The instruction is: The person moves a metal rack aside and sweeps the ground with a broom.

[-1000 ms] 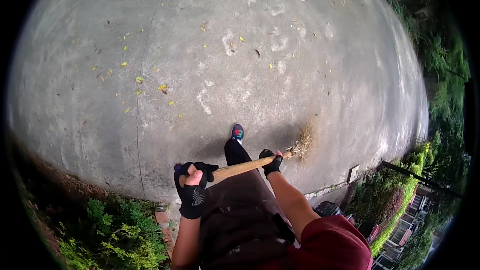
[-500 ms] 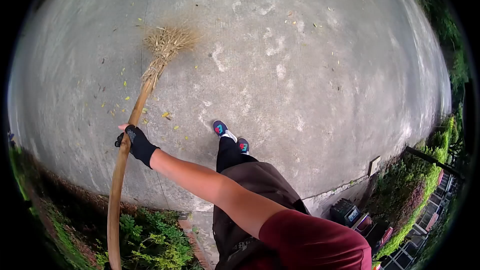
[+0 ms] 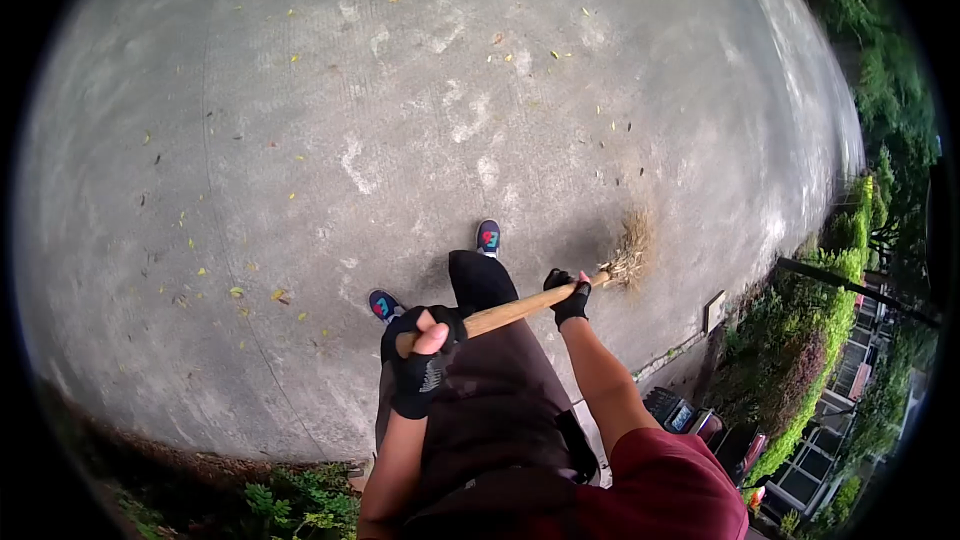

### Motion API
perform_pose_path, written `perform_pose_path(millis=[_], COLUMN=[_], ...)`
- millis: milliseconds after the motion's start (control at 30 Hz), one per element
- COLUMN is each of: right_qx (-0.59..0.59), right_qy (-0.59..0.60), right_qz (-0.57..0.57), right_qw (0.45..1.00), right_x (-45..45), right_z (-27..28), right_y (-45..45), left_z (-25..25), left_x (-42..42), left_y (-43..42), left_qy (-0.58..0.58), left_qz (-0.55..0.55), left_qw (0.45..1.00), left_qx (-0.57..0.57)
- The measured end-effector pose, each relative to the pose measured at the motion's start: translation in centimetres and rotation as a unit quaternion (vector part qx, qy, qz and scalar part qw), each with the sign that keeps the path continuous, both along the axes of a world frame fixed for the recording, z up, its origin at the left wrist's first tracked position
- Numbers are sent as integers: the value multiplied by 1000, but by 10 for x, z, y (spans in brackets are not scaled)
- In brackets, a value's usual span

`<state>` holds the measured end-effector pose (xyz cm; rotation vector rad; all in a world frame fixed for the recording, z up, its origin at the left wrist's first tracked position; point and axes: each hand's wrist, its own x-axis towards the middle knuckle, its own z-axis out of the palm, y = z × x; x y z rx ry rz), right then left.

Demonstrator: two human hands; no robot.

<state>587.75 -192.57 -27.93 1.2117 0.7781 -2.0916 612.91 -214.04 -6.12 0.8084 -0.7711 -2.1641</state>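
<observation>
A broom with a wooden handle (image 3: 515, 311) slants across the front of my body, its straw head (image 3: 630, 250) low over the concrete on the right, slightly blurred. My left hand (image 3: 420, 355), in a black fingerless glove, wraps the handle's near end with the thumb showing on top. Farther down, close to the straw, my right hand (image 3: 569, 297) in a matching glove is closed round the handle. Two dark shoes with coloured marks, one ahead (image 3: 487, 237) and one to the left (image 3: 383, 304), stand on the concrete.
Small yellow and brown leaves (image 3: 281, 296) lie scattered over the concrete ground (image 3: 330, 190), which has pale patches and a dark seam. Green plants (image 3: 300, 505) border the near left. At the right are a hedge (image 3: 830, 340), a dark post (image 3: 850, 287) and a parked vehicle (image 3: 690, 420).
The broom head has swung from the upper left to the right side. Both hands are in view on the handle again, and the view of the ground has shifted.
</observation>
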Motion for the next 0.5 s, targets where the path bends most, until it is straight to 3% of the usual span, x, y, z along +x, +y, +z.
perform_pose_path(millis=[67, 133, 200, 233, 300, 333, 367, 400, 433, 467, 500], right_qx=[15, -172, 148, 155, 166, 116, 65, 16, -33, -78, -184], right_qy=[-16, -96, -128, -129, -127, -158, -189, -220, -177, -123, -113], right_qz=[14, -8, 19, 71, 175, 180, 187, 197, 278, 355, 382], right_qw=[1000, 980, 981, 977, 962, 964, 962, 955, 943, 923, 899], right_x=[-63, -104, -112, -89, -44, -1, 42, 84, 114, 143, 160], right_z=[-29, -68, -62, -79, -108, -68, -22, 27, 58, 89, 102], right_y=[70, 111, 48, 3, -85, -149, -218, -289, -327, -366, -404], left_z=[-8, 0, -8, -8, 16, 42, 77, 113, 147, 176, 194], left_x=[-82, -145, -155, -142, -86, -44, -2, 33, 53, 61, 69], left_y=[23, 26, -4, -34, -77, -89, -94, -91, -83, -76, -51], left_qy=[-40, -44, -133, -137, -191, -241, -331, -491, -689, -791, -768], left_qz=[-63, -89, -68, -32, 142, 247, 337, 380, 359, 100, 273], left_qw=[997, 995, 989, 990, 971, 938, 875, 752, 517, 272, 256], left_qx=[-6, 21, -17, 25, 12, -30, -104, -219, -359, -539, -520])
